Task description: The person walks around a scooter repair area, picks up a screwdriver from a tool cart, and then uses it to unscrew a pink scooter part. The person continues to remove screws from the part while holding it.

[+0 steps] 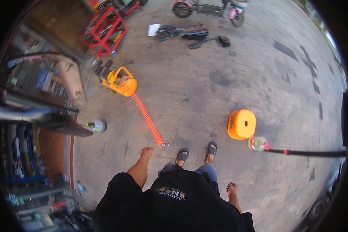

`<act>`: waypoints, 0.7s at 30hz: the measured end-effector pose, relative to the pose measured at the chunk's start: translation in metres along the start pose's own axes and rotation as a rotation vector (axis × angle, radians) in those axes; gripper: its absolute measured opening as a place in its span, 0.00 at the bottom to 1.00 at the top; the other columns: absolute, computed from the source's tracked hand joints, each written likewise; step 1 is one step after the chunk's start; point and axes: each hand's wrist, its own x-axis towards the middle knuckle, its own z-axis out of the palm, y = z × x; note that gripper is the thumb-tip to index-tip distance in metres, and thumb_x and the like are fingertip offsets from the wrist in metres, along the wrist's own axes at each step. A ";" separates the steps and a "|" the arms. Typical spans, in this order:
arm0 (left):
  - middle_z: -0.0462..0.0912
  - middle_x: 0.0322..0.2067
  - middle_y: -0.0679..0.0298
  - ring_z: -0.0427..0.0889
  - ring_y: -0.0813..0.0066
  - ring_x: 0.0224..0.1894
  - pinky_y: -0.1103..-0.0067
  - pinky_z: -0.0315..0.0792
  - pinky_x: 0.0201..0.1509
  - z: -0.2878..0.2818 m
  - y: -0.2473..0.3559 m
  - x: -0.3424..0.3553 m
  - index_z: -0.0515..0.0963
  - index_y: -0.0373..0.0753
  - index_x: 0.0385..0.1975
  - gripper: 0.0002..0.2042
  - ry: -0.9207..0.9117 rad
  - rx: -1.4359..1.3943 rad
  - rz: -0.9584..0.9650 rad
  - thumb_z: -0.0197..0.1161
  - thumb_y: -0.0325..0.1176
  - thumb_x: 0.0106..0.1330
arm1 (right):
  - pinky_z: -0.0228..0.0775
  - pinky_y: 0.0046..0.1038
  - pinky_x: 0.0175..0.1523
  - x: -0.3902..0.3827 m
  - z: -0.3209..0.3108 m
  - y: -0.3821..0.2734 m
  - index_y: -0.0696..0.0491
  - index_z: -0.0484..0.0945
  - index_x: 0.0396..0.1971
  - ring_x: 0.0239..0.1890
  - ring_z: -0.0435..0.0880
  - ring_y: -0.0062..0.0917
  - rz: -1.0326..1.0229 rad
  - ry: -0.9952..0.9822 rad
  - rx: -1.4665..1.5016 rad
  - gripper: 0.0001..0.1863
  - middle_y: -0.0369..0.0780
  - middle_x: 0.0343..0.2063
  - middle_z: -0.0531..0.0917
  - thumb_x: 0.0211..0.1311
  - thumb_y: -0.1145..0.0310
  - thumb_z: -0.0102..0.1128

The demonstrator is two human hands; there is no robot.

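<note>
My left hand (146,151) hangs just below and left of the metal fitting (164,144) at the end of an orange coiled hose (146,116). Its fingers are loosely bent and apart, with nothing visible in them. My right hand (232,189) is lower at my right side, fingers curled; whatever may be inside is too small to make out. The hose runs from a yellow air compressor (123,84). Ahead to the right are a yellow stool (241,123) and a clear jug (258,143) with a red top, beside a long black bar (305,153).
An open vehicle door (70,80) and cluttered shelving (19,154) line the left. A can (99,126) stands near it. A red tool cart (104,33), loose dark parts (194,34) and a pink scooter (237,13) are at the back.
</note>
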 end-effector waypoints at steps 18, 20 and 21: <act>0.83 0.26 0.58 0.78 0.68 0.21 0.70 0.73 0.24 0.122 -0.120 -0.334 0.83 0.39 0.49 0.23 0.617 -0.802 -0.691 0.67 0.46 0.58 | 0.63 0.26 0.17 0.199 0.176 -0.424 0.56 0.81 0.44 0.15 0.72 0.21 -0.869 -0.301 -0.721 0.14 0.36 0.22 0.78 0.60 0.69 0.53; 0.83 0.27 0.59 0.78 0.67 0.23 0.70 0.74 0.25 0.149 -0.155 -0.344 0.82 0.39 0.51 0.24 0.655 -0.951 -0.725 0.67 0.46 0.58 | 0.68 0.26 0.22 0.176 0.217 -0.407 0.57 0.82 0.41 0.21 0.77 0.22 -0.679 -0.678 -0.607 0.13 0.37 0.24 0.80 0.59 0.68 0.56; 0.79 0.32 0.63 0.73 0.69 0.27 0.68 0.71 0.29 0.160 -0.178 -0.351 0.78 0.38 0.50 0.22 0.585 -1.004 -0.691 0.65 0.45 0.59 | 0.71 0.31 0.25 0.160 0.244 -0.390 0.56 0.83 0.40 0.24 0.80 0.25 -0.769 -0.622 -0.800 0.13 0.38 0.25 0.82 0.60 0.66 0.58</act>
